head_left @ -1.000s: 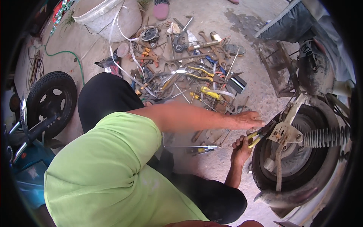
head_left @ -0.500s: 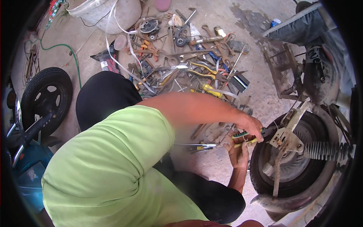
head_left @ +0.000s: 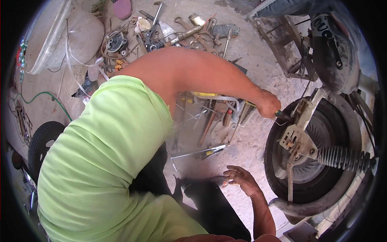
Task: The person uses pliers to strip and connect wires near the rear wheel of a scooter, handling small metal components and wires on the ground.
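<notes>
While the left hand (head_left: 269,104) reaches to the upper left edge of the wheel (head_left: 310,173), its fingers are closed around a pair of pliers (head_left: 278,113). A green bit of handle shows past the knuckles, and the dark nose sits right at the tyre; whether it touches the rubber, I cannot tell. The right hand (head_left: 242,180) is at the wheel's lower left, apart from it, with fingers spread and slightly curled and nothing visible in its grasp. A foot (head_left: 224,184) shows just beside those fingertips.

On the front of the wheel stands a pale metal bracket (head_left: 296,141), and from it a coil spring (head_left: 344,158) runs off to the right. Above the wheel, a little to its left, is a rusty metal frame (head_left: 270,44). Left of the wheel, loose tools lie on the ground, partly hidden by the left arm; among them is a long thin rod (head_left: 197,152). Far to the wheel's upper left stands a big pale bucket (head_left: 82,40), and a spare tyre (head_left: 37,143) is far to its left.
</notes>
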Tool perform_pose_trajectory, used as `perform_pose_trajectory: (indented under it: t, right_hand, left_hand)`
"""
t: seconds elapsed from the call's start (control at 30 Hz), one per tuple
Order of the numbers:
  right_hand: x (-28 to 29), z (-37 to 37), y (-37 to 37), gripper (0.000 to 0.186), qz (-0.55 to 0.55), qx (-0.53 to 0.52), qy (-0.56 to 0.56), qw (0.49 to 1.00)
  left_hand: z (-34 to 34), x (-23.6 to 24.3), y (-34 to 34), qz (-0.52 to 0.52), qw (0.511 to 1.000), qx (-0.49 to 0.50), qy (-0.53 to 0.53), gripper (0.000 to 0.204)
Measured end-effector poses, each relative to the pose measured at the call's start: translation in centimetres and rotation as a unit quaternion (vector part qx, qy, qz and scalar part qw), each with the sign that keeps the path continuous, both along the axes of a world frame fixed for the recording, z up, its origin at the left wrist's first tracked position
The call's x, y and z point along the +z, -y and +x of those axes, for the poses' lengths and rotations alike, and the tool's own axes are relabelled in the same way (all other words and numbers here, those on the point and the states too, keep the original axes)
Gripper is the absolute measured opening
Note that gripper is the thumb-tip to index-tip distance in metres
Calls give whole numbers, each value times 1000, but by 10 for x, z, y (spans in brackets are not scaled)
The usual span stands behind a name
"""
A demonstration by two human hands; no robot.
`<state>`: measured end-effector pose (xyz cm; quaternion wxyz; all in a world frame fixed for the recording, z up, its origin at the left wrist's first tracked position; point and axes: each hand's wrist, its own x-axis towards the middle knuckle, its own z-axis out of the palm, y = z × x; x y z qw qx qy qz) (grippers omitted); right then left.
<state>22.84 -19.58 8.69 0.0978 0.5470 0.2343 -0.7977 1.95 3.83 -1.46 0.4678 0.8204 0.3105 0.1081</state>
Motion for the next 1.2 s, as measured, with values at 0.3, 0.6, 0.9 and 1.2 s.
perform_pose_trajectory:
  t: [0.3,0.6,0.9,1.2]
  right_hand:
    - [-71,-119,-46,62,285,-243,57,925]
    - [-127,-177,-80,57,393,-434,122,801]
    - [-94,-177,-79,40,241,-608,-219,724]
    - [-73,-165,-70,44,300,-552,-100,771]
  left_hand:
    - [-11,-1,15,-70,997,39,21,47]
    - [3,31,68,-103,952,288,15,53]
    - [-32,36,36,-161,985,65,-13,51]
    - [-25,24,30,-323,944,33,60,44]
